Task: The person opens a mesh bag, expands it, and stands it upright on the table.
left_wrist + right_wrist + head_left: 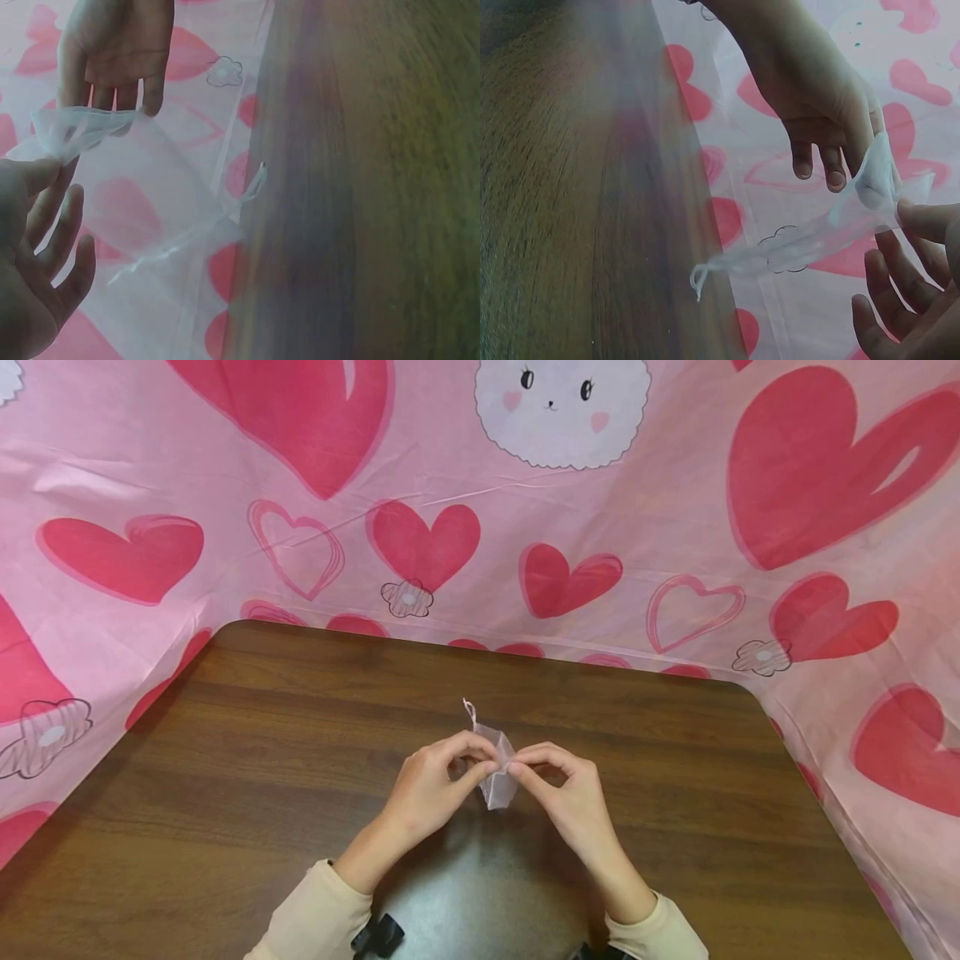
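Note:
A small sheer white drawstring pouch (498,791) is held up between both hands above the table. My left hand (435,787) pinches one side of its gathered edge between thumb and forefinger. From the other side, my right hand (567,787) pinches the same edge, fingertips close to the left ones. A thin cord loop (470,712) sticks out from the pouch's far side. In the left wrist view the mesh (165,187) hangs spread between the hands, with the other left fingers loosely bent. Nothing can be made out inside the pouch.
The brown wooden table (300,710) has rounded far corners. A pink cloth (450,477) printed with red hearts surrounds it at the back and sides. A black device (378,935) sits by the left sleeve.

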Demonstrator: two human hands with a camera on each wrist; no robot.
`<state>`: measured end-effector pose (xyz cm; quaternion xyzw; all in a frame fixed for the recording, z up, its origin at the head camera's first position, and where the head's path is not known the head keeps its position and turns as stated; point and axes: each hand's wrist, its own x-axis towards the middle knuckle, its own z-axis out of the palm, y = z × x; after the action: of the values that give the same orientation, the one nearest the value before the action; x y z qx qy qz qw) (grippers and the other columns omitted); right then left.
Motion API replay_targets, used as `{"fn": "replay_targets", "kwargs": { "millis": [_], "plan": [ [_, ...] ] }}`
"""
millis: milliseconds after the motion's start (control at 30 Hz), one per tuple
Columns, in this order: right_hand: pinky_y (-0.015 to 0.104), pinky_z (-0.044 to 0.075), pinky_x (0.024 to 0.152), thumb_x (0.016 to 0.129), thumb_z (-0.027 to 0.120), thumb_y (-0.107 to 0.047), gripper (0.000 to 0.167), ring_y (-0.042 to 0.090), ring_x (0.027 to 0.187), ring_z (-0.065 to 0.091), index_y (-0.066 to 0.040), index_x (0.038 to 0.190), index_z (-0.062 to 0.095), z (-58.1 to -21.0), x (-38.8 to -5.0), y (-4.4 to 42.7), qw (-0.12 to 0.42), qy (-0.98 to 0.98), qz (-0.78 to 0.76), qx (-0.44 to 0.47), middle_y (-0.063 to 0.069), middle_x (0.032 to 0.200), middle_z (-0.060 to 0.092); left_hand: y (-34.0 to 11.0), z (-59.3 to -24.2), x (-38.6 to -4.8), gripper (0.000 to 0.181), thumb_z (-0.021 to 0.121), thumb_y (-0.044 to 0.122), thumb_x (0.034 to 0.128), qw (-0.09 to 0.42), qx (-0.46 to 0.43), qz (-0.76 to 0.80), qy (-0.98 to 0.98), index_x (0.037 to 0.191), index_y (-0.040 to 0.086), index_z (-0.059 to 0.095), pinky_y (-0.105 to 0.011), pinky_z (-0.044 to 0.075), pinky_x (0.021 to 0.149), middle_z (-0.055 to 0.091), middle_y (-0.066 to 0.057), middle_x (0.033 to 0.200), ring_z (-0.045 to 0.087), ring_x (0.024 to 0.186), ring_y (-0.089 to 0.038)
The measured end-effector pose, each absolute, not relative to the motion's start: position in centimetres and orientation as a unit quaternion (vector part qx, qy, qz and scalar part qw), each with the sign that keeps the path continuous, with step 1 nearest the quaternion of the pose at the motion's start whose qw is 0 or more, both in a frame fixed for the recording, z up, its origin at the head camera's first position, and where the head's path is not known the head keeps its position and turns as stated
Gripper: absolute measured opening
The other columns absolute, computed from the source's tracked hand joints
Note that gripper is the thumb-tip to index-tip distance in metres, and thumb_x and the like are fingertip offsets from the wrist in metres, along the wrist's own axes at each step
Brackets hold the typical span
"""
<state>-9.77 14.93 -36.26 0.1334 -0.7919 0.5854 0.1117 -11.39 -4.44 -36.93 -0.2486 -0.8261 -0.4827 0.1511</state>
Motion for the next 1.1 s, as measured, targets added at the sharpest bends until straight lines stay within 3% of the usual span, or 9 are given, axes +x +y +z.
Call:
{"fn": "replay_targets", "kwargs": {
  "millis": [167, 400, 733, 1100],
  "plan": [
    [0.027, 0.05, 0.077, 0.085, 0.079, -0.009, 0.005, 0.015, 0.085, 0.066, -0.008, 0.089, 0.077, -36.17, -9.79, 14.99, 0.119, -0.789, 0.589, 0.13, 0.001, 0.088, 0.072, -4.61, -36.97, -11.49, 0.019, 0.08, 0.013, 0.084, 0.164, -0.247, -0.479, -0.826, 0.101, 0.017, 0.072, -0.033, 0.052, 0.066, 0.068, 0.012, 0.083, 0.06, 0.073, -0.006],
    [0.029, 0.05, 0.077, 0.084, 0.08, -0.01, 0.007, 0.015, 0.082, 0.066, -0.008, 0.089, 0.076, -36.01, -9.76, 15.05, 0.115, -0.791, 0.59, 0.115, 0.002, 0.087, 0.073, -4.8, -36.86, -11.56, 0.008, 0.08, 0.019, 0.0854, 0.169, -0.234, -0.466, -0.837, 0.091, 0.022, 0.077, -0.033, 0.05, 0.064, 0.065, 0.018, 0.082, 0.06, 0.073, -0.011],
    [0.03, 0.049, 0.079, 0.085, 0.079, -0.013, 0.014, 0.017, 0.086, 0.066, -0.012, 0.099, 0.077, -35.83, -9.61, 15.04, 0.103, -0.793, 0.59, 0.115, -0.002, 0.091, 0.073, -4.66, -36.55, -11.2, 0.01, 0.081, 0.021, 0.0831, 0.124, -0.207, -0.468, -0.85, 0.082, 0.026, 0.072, -0.036, 0.051, 0.07, 0.063, 0.02, 0.074, 0.063, 0.072, -0.011],
    [0.03, 0.05, 0.073, 0.086, 0.078, -0.01, 0.004, 0.016, 0.077, 0.066, -0.008, 0.089, 0.076, -35.91, -9.64, 15.05, 0.118, -0.787, 0.593, 0.123, 0.002, 0.085, 0.072, -4.66, -36.6, -11.24, 0.018, 0.083, 0.019, 0.081, 0.113, -0.22, -0.475, -0.844, 0.093, 0.024, 0.071, -0.034, 0.05, 0.069, 0.065, 0.016, 0.076, 0.065, 0.072, -0.013]
  ]
}}
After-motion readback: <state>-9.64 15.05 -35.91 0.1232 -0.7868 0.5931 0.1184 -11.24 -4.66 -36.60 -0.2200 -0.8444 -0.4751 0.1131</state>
